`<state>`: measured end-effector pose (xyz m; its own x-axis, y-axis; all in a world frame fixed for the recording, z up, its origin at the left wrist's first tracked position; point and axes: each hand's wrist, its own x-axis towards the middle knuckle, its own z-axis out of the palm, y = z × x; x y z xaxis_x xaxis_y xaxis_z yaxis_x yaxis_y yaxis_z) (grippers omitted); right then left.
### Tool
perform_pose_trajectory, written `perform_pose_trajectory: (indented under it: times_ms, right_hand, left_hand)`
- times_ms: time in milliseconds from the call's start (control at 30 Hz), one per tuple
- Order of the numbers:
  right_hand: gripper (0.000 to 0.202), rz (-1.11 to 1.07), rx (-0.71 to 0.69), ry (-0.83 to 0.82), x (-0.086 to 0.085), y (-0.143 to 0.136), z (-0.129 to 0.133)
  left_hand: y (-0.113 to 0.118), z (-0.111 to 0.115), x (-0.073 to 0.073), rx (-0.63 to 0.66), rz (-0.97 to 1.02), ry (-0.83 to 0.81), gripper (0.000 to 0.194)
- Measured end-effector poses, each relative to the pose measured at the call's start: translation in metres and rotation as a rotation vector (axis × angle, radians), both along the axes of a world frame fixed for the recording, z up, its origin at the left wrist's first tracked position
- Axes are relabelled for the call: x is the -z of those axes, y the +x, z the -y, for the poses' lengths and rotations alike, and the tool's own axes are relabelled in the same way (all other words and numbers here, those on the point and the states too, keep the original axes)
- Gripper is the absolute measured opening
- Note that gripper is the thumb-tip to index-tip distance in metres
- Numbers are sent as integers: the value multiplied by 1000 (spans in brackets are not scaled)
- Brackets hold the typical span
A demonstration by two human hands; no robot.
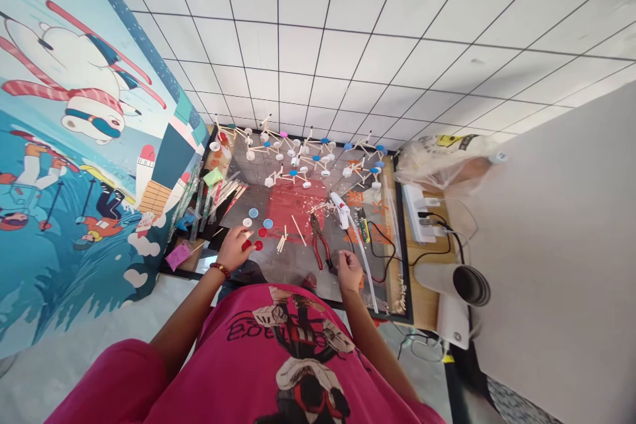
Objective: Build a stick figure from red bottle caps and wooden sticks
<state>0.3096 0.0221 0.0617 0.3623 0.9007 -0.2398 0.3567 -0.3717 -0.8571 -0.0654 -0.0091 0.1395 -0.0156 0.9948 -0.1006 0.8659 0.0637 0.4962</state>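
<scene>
My left hand is low over the glass-like tabletop on the left, thumb and fingers apart around a red round disc. Beside its fingertips lie two more red discs, blue discs and a white disc. My right hand rests curled at the table's near right, its fingers closed; anything inside them is hidden. Just left of it are red-handled pliers with spread handles. Short wooden sticks and one longer stick lie between the hands.
Several stick models with round wheels line the back. A white glue gun with its cable lies right of the pliers, near a utility knife. Stick bundles are at left; a power strip and stacked cups at right.
</scene>
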Motion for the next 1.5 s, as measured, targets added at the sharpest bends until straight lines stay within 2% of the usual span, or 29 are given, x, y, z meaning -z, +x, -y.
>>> perform_pose_trajectory:
  times_ms: [133,233,367,533,667,733,900,1033,1167,1367,1500]
  right_hand:
    - [51,3,-2,3,-2,-1,0]
    - [51,8,-4,7,-1,-1,0]
    - [51,11,-7,17,1,0,-1]
    - [51,9,-10,31,2,0,-1]
    - [51,11,-18,31,2,1,-1]
    - [51,15,-21,31,2,1,-1]
    - [52,19,-23,26,4,1,-1]
    - [49,17,-16,15,5,1,0]
    - [48,16,-15,7,5,1,0]
    - [49,17,-30,13,3,1,0]
    - [50,14,-31,20,3,0,0]
  left_hand:
    - [4,17,4,-19,-1,-45,58]
    - [9,22,10,-26,4,-98,58]
    - [16,18,12,-32,-7,-157,62]
    - [29,7,6,-61,-66,-183,80]
    - [42,-1,7,-103,-137,-207,93]
    - [47,-5,10,-96,-169,-218,90]
    - [51,-11,13,-5,-228,-232,60]
    - [50,-13,11,46,-263,-226,51]
    - [50,-17,10,42,-288,-223,39]
    - [46,-29,5,12,-295,-210,35]
    - [41,-30,1,-7,-305,-200,35]
